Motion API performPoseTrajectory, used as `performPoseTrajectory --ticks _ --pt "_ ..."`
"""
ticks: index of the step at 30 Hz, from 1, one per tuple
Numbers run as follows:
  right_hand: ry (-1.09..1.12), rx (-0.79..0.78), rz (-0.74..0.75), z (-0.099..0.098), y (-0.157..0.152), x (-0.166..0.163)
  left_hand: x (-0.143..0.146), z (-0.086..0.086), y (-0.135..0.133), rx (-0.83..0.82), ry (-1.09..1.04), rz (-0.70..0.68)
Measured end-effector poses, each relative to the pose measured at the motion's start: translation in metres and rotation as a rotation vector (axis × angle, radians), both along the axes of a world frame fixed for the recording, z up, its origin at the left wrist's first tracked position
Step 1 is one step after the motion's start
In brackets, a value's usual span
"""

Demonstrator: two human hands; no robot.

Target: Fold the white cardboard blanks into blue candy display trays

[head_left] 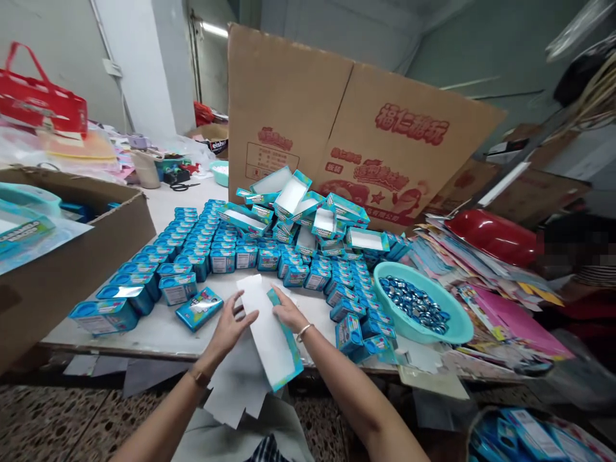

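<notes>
"What's on the left?"

"Blue packs [177,290], reaching the front left corner of the table [160,328]. Then the left hand [230,326], fingers spread, thumb over the white-lined box [269,333]."

"And that box?"

"Tilted above the table's front edge, its blue wall pinched by the fingers of the right hand [290,313]. Being folded, I'd guess."

"Next?"

"Probably calls for squaring its far end. Further right sits a bowl [459,328]."

Blue boxes [222,262] and a tall cardboard carton [298,96] block the way forward; a turquoise basin [457,327] bars the right. Bare tabletop [161,333] opens left of the left hand [230,326]
</notes>
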State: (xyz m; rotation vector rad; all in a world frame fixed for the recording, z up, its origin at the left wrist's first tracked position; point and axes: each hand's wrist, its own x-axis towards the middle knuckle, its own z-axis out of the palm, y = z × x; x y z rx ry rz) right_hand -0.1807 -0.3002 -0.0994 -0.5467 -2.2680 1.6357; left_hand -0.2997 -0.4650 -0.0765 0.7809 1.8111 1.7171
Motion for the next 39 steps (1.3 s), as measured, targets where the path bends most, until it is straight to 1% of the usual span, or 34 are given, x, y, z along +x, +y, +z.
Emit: performPoseTrajectory --ticks 1,3,5,7,9,11,13,15,16,17,20,22,23,24,25,26,27,29,33,35,37,39 --pt "0.034 -0.063 -0.040 -0.006 -0.004 -0.003 0.002 -0.007 0.003 0.021 -0.052 -0.018" --pt "0.098 -0.174 -0.109 -0.016 -0.012 -0.010 0.001 -0.019 0.010 0.065 -0.085 0.001" --pt "0.167 -0.215 -0.214 -0.023 -0.017 -0.017 -0.004 -0.028 0.016 0.069 -0.072 -0.005" --pt "0.221 -0.160 -0.361 -0.029 -0.020 -0.024 -0.011 -0.038 0.021 0.027 -0.031 -0.084" --pt "0.189 -0.066 -0.482 -0.035 -0.021 -0.031 -0.019 -0.050 0.028 -0.041 0.012 -0.132" --pt "0.096 0.050 -0.561 -0.042 -0.020 -0.039 -0.028 -0.064 0.037 -0.108 0.059 -0.103" --pt "0.051 0.140 -0.659 -0.048 -0.018 -0.044 -0.034 -0.075 0.045 -0.151 0.129 -0.107" --pt "0.055 0.156 -0.723 -0.052 -0.016 -0.047 -0.034 -0.080 0.050 -0.150 0.145 -0.102" --pt "0.068 0.141 -0.721 -0.053 -0.015 -0.048 -0.032 -0.080 0.051 -0.123 0.128 -0.079" --pt "0.084 0.122 -0.701 -0.053 -0.015 -0.048 -0.027 -0.079 0.051 -0.074 0.098 -0.041" --pt "0.132 0.108 -0.588 -0.050 -0.017 -0.043 -0.008 -0.069 0.046 0.083 0.022 0.130" --pt "0.131 0.115 -0.564 -0.045 -0.019 -0.036 0.002 -0.064 0.043 0.092 0.018 0.221" --pt "0.112 0.103 -0.557 -0.041 -0.019 -0.032 0.004 -0.062 0.041 0.089 0.014 0.205" --pt "0.088 0.085 -0.521 -0.037 -0.018 -0.028 0.005 -0.062 0.039 0.093 0.012 0.158" --pt "0.052 0.058 -0.448 -0.033 -0.015 -0.024 0.004 -0.062 0.036 0.088 0.011 0.091" --pt "-0.005 0.036 -0.291 -0.029 -0.011 -0.021 0.002 -0.062 0.033 0.086 -0.005 0.051" --pt "-0.031 0.019 -0.200 -0.024 -0.005 -0.018 0.000 -0.063 0.030 0.082 -0.023 0.016" --pt "-0.076 0.008 -0.025 -0.012 0.009 -0.016 -0.003 -0.063 0.024 0.077 -0.057 -0.008" --pt "-0.245 0.143 0.351 0.013 0.033 -0.023 -0.004 -0.059 0.017 0.084 -0.088 -0.023" --pt "-0.380 0.143 0.446 0.021 0.041 -0.028 -0.004 -0.058 0.016 0.084 -0.110 -0.030" --pt "-0.496 0.075 0.480 0.025 0.045 -0.030 -0.005 -0.059 0.015 0.088 -0.136 -0.026" --pt "-0.527 0.044 0.492 0.025 0.047 -0.030 -0.005 -0.061 0.015 0.093 -0.146 -0.018"
